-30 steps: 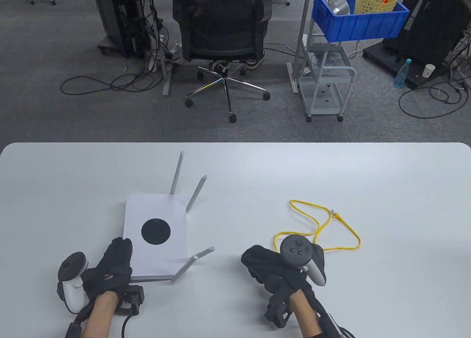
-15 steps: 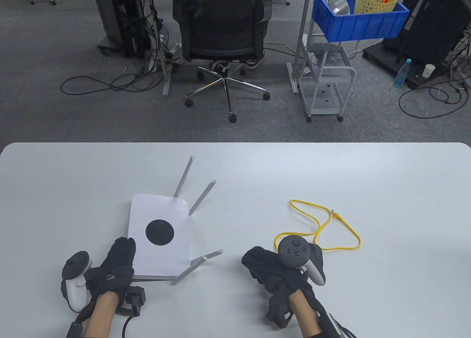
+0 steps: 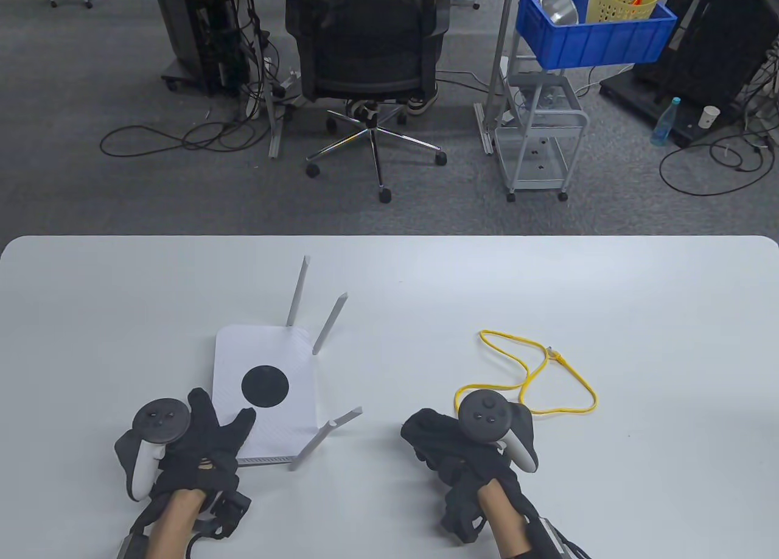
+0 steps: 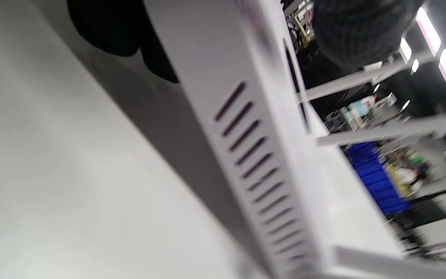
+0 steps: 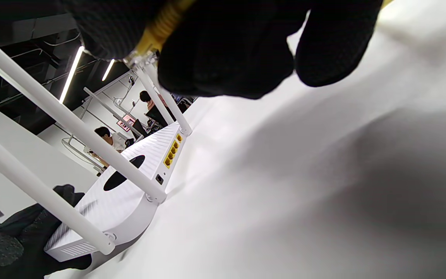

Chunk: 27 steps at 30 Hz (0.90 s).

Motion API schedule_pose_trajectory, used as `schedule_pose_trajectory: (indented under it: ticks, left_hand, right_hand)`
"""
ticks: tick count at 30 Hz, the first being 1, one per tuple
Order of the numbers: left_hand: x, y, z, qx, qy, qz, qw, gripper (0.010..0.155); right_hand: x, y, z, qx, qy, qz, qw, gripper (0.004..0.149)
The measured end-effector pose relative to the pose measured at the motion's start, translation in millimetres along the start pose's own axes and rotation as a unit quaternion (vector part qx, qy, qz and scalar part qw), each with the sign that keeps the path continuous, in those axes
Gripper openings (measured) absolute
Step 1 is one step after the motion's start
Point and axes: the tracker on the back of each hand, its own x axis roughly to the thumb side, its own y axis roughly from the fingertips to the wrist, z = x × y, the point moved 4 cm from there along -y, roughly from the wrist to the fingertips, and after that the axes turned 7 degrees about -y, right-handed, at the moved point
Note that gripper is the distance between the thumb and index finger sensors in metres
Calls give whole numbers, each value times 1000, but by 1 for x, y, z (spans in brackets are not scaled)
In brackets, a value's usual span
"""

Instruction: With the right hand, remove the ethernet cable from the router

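Note:
The white router point(image 3: 265, 388) with a black disc on top lies on the table, antennas spread. My left hand point(image 3: 207, 437) holds its near-left corner, thumb on top and a finger along the left edge. The left wrist view shows the router's vented side point(image 4: 254, 155) up close. My right hand point(image 3: 438, 440) rests on the table to the router's right and pinches the end of the yellow ethernet cable point(image 3: 548, 376). In the right wrist view the cable point(image 5: 165, 21) and its clear plug point(image 5: 141, 58) sit between my fingers, apart from the router's yellow ports point(image 5: 172, 150).
The cable loops on the table right of my right hand, its other plug point(image 3: 552, 353) lying free. Beyond the table's far edge stand an office chair point(image 3: 365, 66), a white cart point(image 3: 538, 139) and a blue crate point(image 3: 596, 35).
My left hand has rolled so its tracker faces up and its fingers have spread on the router. The router has shifted and turned slightly. My right hand has barely moved.

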Motion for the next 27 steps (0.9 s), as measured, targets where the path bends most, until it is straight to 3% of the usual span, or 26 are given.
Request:
schedule_pose_trajectory:
  ticks: [3, 5, 19, 27]
  left_hand:
    - [6, 0, 8, -2, -107, -29, 994, 97]
    - [13, 2, 11, 5, -136, -25, 990, 95]
    - [26, 6, 24, 14, -235, -26, 972, 84]
    - [27, 7, 25, 18, -236, -26, 971, 83]
  right_hand:
    - [1, -1, -2, 3, 10, -1, 1000, 53]
    - [1, -1, -5, 7, 17, -2, 1000, 53]
    - [5, -2, -11, 12, 54, -1, 998, 53]
    - [11, 0, -4, 0, 55, 11, 998, 52]
